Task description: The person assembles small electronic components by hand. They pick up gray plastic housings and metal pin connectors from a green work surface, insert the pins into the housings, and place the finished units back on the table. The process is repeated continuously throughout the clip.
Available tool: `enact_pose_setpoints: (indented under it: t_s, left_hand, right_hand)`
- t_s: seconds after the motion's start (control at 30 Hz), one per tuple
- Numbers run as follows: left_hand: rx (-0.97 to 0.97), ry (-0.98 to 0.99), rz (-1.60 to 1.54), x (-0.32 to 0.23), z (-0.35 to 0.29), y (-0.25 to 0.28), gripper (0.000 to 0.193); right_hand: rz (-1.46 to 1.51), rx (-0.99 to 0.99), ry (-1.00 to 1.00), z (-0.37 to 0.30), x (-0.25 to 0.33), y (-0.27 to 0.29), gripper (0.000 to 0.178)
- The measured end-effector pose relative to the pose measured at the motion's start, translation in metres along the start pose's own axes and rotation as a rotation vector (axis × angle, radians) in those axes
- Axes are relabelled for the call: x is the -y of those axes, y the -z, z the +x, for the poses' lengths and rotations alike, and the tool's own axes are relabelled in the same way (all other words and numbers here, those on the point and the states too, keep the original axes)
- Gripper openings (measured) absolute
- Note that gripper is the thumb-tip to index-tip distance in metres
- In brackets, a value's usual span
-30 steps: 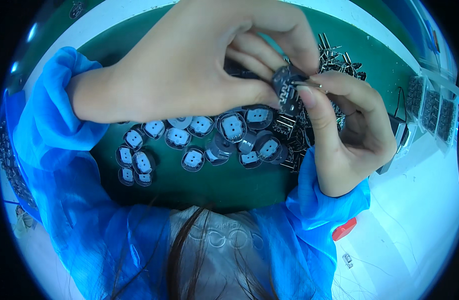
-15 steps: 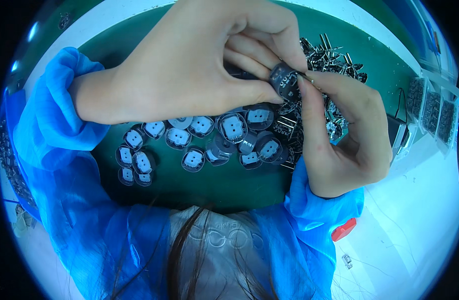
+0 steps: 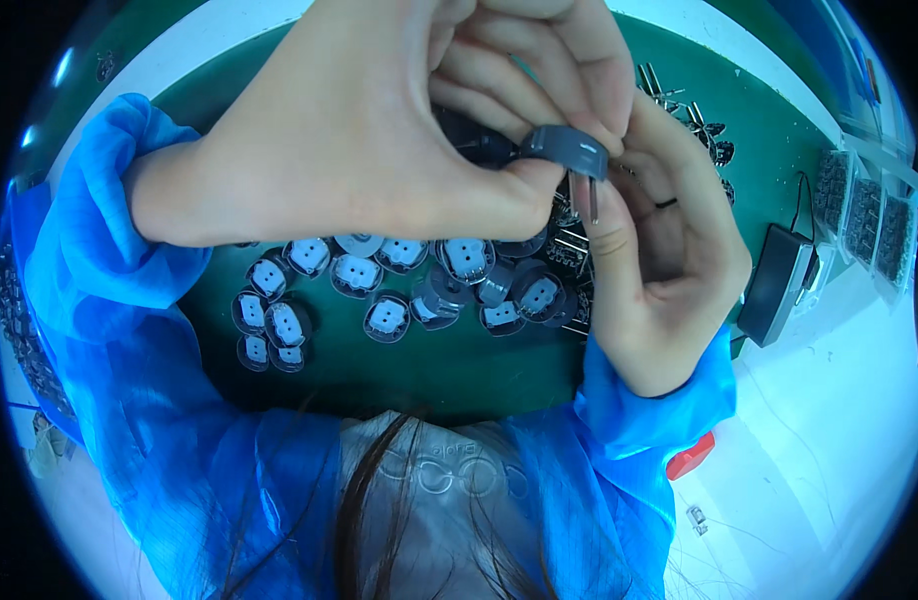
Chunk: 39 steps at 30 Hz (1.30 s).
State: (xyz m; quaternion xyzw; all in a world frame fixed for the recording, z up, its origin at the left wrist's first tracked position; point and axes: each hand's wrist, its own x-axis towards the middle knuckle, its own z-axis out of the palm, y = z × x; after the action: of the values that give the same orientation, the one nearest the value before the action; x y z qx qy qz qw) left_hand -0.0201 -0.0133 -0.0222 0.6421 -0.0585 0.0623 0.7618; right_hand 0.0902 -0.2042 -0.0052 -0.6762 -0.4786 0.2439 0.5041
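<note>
My left hand (image 3: 349, 150) pinches a small dark grey round plastic housing (image 3: 569, 148) between thumb and fingers, its curved side wall showing. Two thin metal prongs (image 3: 593, 200) stick down below the housing. My right hand (image 3: 669, 240) closes on the same piece, thumb beside the prongs and fingers behind it. A black object (image 3: 474, 140), too hidden to name, lies inside the curl of my left fingers. Beneath the hands, several similar round housings with white two-hole faces (image 3: 387, 317) lie on the green mat (image 3: 459, 375).
A heap of small circuit boards with metal pins (image 3: 694, 125) lies behind my right hand. Right of the mat are a black box-shaped device (image 3: 774, 285), clear trays of dark parts (image 3: 864, 220) and a red object (image 3: 691, 456). A blue bin (image 3: 29, 300) stands at the left.
The round piece has turned from its printed circuit face to its side wall, with prongs now pointing down. My right fingers have shifted behind it, and my left hand has moved slightly.
</note>
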Motion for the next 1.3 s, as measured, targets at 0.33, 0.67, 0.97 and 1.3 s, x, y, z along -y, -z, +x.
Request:
enact_pose_setpoints:
  t_s: [0.33, 0.67, 0.97, 1.3]
  left_hand:
    - [0.009, 0.034, -0.198, -0.007, 0.006, 0.005, 0.036]
    - [0.037, -0.154, 0.131, 0.004, 0.004, 0.006, 0.044]
    - [0.043, -0.849, 0.611, 0.056, 0.033, 0.021, 0.037]
    - [0.023, -0.456, 0.327, 0.017, 0.014, 0.012, 0.033]
  right_hand:
    - [0.009, -0.04, 0.023, 0.0, -0.002, -0.003, 0.041]
    - [0.275, -0.106, -0.191, 0.004, 0.006, 0.005, 0.043]
    - [0.598, 0.045, -0.381, 0.003, 0.006, 0.018, 0.053]
    - [0.619, 0.106, -0.386, 0.003, 0.003, 0.012, 0.063]
